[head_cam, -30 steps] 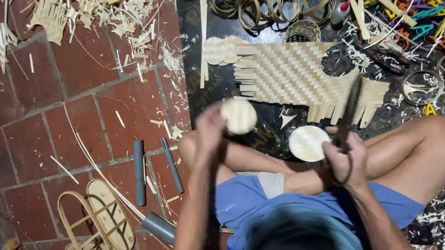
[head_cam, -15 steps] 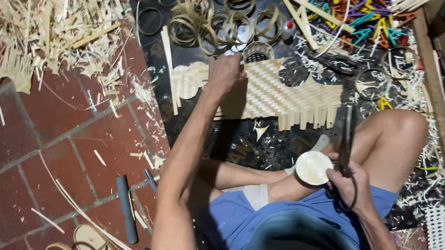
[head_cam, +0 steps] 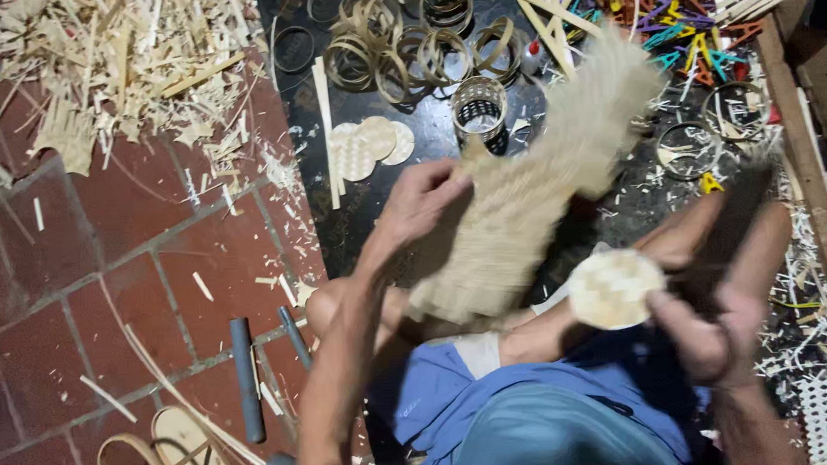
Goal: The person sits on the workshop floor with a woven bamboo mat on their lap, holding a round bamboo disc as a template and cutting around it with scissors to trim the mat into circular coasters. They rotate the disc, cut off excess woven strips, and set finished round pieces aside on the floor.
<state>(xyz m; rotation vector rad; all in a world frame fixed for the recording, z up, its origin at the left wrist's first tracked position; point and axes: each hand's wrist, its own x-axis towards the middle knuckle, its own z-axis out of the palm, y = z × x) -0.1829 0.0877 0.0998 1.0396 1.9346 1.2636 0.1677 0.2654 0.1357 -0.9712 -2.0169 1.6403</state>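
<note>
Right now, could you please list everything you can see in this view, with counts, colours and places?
Woven bamboo mat: one, pale tan, blurred, lifted in the left hand.
Round woven disc: one, cream, at the right hand.
Round woven discs on dark mat: about three, cream, overlapping, top centre.
Bamboo strip rings: many, tan, top centre.
Small woven basket: one, tan, below the rings.
Coloured clips: many, mixed colours, top right.
Bamboo shavings: a heap, pale, top left on red tiles.
Grey rods: two, lower left.
Left hand: grips the mat's edge.
Right hand: holds the disc and a dark, blurred tool.
</note>
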